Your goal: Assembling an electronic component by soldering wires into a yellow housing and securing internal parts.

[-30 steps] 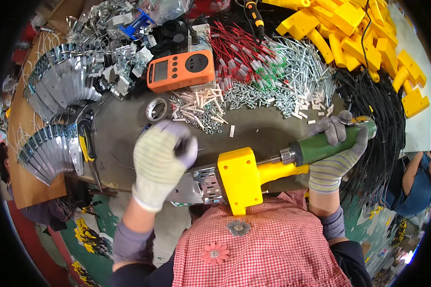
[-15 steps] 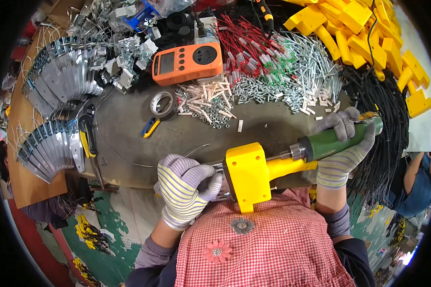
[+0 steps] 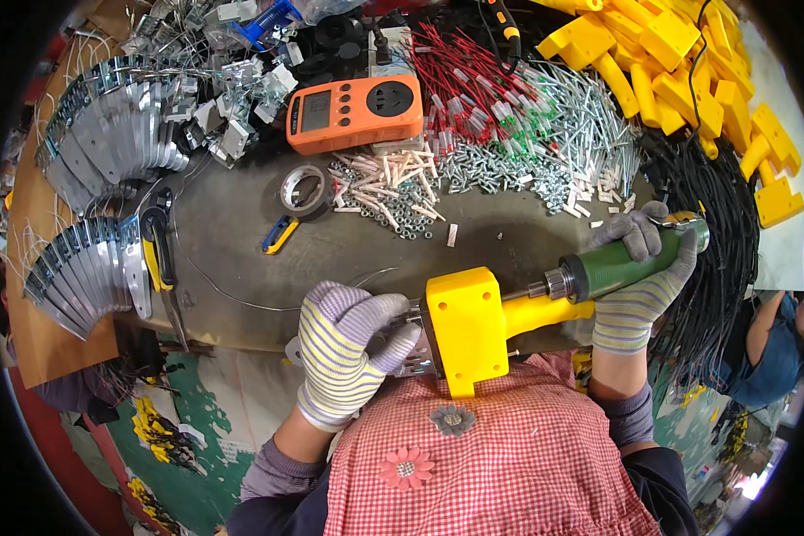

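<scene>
In its striped glove, my left hand (image 3: 344, 353) is closed around the left end of a metal bracket (image 3: 419, 355). The bracket meets the left side of a yellow plastic housing (image 3: 464, 326), whose handle points right. A screw sticks out of the housing's lower right side. My right hand (image 3: 636, 299), gloved too, grips a green electric screwdriver (image 3: 609, 271). Its bit points left and reaches the housing's right side, just above the handle. Whether the tip sits on a screw is hidden by the housing.
Beyond my hands lie an orange meter (image 3: 357, 116), a tape roll (image 3: 305, 191), a small cutter (image 3: 280, 236) and piled screws (image 3: 590, 116). Pliers (image 3: 159, 246) and fanned metal blades (image 3: 85, 272) are left. More yellow housings (image 3: 670, 40) and black cables (image 3: 701, 223) lie right.
The view has shifted slightly. Both hands keep their grips, and the screwdriver and housing stay in nearly the same position relative to each other.
</scene>
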Available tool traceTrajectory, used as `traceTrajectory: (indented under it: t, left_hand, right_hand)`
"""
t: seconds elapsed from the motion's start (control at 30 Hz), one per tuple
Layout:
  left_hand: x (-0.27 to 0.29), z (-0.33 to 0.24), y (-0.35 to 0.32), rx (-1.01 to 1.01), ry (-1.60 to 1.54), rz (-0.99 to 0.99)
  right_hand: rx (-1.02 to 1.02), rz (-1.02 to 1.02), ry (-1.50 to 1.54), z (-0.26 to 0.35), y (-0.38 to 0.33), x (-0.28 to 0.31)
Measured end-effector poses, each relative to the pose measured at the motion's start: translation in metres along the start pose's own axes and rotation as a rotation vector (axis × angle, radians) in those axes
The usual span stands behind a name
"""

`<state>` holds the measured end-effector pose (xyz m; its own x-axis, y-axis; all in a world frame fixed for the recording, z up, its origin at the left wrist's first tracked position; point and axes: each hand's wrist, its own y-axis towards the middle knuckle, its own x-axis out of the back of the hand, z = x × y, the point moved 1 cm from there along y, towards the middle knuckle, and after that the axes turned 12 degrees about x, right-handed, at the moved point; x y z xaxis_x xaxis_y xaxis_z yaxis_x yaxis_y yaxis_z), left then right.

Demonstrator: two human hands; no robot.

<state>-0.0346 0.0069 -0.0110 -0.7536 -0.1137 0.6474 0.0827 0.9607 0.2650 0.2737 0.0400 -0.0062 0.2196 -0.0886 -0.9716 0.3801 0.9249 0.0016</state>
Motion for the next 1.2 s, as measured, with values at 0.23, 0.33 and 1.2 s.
traceTrajectory:
  t: [0.23, 0.33, 1.2]
  left_hand:
    - [0.0043, -0.0003, 0.0021, -0.097, 0.075, 0.051]
    - [0.0033, -0.0011, -0.0007, -0.142, 0.131, 0.039]
    - [0.0037, 0.0025, 0.0034, -0.157, 0.126, 0.101]
  right_hand:
    - [-0.012, 0.009, 0.009, 0.0012, 0.0013, 0.0021]
    - [-0.014, 0.009, 0.023, 0.0006, 0.0016, 0.0018]
    - [-0.049, 0.024, 0.038, -0.0013, 0.0041, 0.0015]
